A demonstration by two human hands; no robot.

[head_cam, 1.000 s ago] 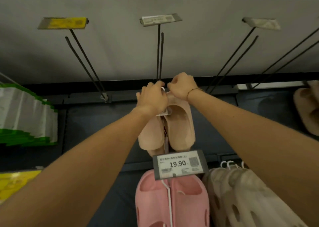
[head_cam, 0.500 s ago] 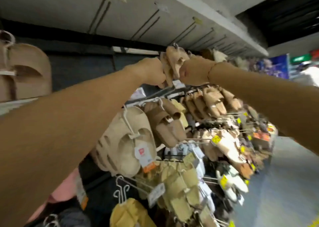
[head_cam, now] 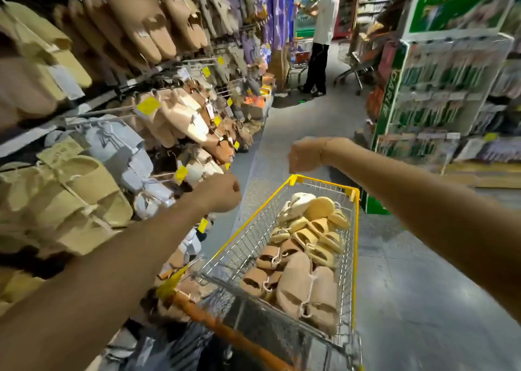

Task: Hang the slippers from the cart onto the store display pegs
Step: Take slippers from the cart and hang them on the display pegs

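Your left hand [head_cam: 218, 193] is curled into a loose fist above the aisle floor [head_cam: 423, 300], holding nothing, just beside the wall display [head_cam: 118, 133] of hung slippers. Your right hand [head_cam: 306, 155] hangs higher, fingers bent downward and empty, above the far end of the cart [head_cam: 353, 229]. The wire cart, trimmed in yellow with an orange handle [head_cam: 225, 328], holds the slippers [head_cam: 304, 258]: tan pairs nearest you, yellow pairs in the middle and a cream pair at the far end, piled loosely. Another person [head_cam: 321, 32] stands well down the aisle beside 1 more cart.
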